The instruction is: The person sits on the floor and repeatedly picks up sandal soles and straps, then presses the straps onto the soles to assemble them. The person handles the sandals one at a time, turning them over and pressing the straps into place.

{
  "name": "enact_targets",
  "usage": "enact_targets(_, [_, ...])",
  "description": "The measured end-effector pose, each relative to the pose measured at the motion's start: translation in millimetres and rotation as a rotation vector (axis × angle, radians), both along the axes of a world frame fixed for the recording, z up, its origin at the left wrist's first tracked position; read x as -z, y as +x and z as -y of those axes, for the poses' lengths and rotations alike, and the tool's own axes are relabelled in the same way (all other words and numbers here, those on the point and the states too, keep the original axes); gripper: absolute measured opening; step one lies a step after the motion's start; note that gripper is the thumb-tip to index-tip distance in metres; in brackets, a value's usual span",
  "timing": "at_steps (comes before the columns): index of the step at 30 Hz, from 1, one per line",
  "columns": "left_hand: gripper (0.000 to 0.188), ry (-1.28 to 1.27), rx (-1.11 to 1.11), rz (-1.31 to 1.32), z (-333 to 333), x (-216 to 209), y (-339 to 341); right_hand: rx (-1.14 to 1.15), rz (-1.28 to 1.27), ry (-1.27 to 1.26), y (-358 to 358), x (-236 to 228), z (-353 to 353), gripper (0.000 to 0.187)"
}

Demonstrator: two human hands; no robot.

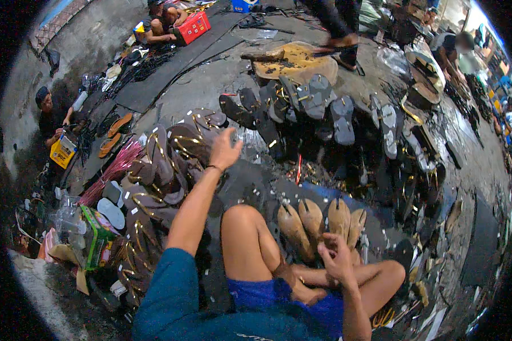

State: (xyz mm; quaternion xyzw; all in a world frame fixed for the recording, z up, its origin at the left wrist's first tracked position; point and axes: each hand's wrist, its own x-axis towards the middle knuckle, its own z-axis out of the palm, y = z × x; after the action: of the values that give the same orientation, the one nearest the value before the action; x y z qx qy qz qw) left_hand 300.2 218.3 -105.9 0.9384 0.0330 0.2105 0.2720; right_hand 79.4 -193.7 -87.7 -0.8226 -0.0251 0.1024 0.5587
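Note:
My left hand (226,150) is stretched out over the near side of the sandal pile, fingers extended, with nothing visible in it. Beside it lie brown sandals (194,140) with gold straps. My right hand (337,259) hovers above my folded legs, its fingers loosely bent and apart, holding nothing that I can see. Just beyond it stand several wooden foot-shaped lasts (293,227), toes toward me and dark slots at their far ends. The right fingers overlap one last (339,216) in the view; whether they touch it I cannot tell.
Dark sandals (343,119) form a row ahead, before a tan wooden block (296,61). Pink strands (111,173) and a green box (96,236) lie left. A person with a yellow box (64,150) sits far left; others work farther off, and someone's legs pass behind the block.

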Motion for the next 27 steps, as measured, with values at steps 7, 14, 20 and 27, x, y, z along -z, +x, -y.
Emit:
enact_targets(7, [0.064, 0.322, 0.013, -0.374, 14.5, 84.2, 140.3, 0.130, -0.369, 0.157, -7.0, 22.0, 12.5, 0.029])
enact_targets(14, [0.076, 0.585, -0.023, -0.781, -9.7, 134.8, 212.0, 0.175, -0.423, 0.244, -16.0, 11.4, 10.4, 0.028])
enact_targets(20, [0.065, 1.110, -0.093, -0.745, -33.0, 160.9, 213.2, 0.003, -0.243, 0.089, 2.9, 34.8, 28.2, 0.029])
enact_targets(27, [0.020, 0.427, 0.365, -0.395, 35.4, 148.9, 131.9, 0.177, -0.399, 0.274, 29.5, 3.9, -2.1, 0.024])
